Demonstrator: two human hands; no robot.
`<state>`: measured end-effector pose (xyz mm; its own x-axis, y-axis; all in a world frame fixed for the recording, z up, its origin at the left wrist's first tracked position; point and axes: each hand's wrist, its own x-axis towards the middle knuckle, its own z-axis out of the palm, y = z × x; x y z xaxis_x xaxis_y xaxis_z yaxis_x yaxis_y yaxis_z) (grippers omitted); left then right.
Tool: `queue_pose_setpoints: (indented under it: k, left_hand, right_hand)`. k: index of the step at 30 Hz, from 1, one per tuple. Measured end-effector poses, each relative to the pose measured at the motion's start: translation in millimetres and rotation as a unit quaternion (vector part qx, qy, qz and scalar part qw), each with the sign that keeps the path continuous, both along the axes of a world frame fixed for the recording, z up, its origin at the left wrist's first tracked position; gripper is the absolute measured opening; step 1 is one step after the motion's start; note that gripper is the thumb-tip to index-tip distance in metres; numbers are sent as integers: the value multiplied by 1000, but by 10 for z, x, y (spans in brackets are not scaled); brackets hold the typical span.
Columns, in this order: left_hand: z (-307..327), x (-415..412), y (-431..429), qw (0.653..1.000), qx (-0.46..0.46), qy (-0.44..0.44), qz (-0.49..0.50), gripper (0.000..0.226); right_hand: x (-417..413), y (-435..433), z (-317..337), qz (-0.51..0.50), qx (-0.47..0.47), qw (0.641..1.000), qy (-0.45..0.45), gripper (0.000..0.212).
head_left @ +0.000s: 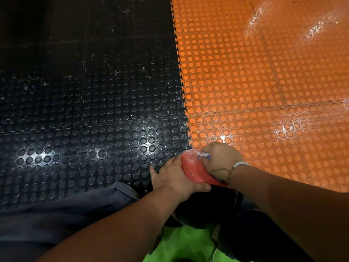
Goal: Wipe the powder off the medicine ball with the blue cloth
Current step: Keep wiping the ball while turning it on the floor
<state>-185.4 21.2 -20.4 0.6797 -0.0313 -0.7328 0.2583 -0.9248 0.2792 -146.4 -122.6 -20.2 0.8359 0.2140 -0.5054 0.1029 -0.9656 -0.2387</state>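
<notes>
Head view: a studded floor [113, 82], half black and half orange, is seen beneath a red medicine ball [194, 169] dusted with pale powder. The ball is clasped by the left hand [175, 176], laid round its left side with the thumb under its near edge. On the ball's top, the right hand [221, 161] is pressed with curled fingers [207, 150], in which a blue cloth [204, 156] is bunched, mostly hidden.
</notes>
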Motion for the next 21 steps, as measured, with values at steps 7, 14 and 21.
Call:
queue_pose_setpoints:
  k: [7, 14, 21]
  left_hand:
    - [-6, -36, 33, 999, 20, -7, -35, 128]
    - [-28, -12, 51, 999, 7, -5, -35, 124]
    - [-31, -67, 93, 997, -15, -4, -73, 129]
  right_hand:
    - [-90, 24, 119, 70, -1, 997, 21, 22]
    - [-153, 82, 123, 83, 6, 996, 43, 22]
    - [-121, 6, 108, -88, 95, 991, 39, 14]
